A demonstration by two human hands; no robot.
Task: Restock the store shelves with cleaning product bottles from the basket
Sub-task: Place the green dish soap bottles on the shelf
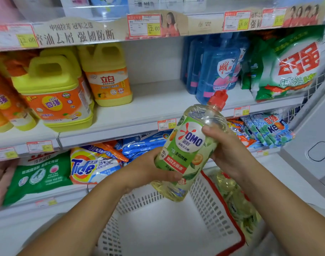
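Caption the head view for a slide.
Left hand and right hand hold an OMO bottle above the white basket, facing shelves.

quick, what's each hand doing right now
Left hand: fingers curled round the lower part of the OMO bottle.
Right hand: grips the same bottle higher up, thumb on the label.

2 hands: left hand (148, 169), right hand (226, 152). 1 OMO bottle (189, 145), 1 loose bottle (233, 202), 1 basket (209, 209), 2 front yellow jugs (52, 89) (108, 74), 1 Tide bag (89, 167). Blue bottles (217, 71) overlap too much to count.
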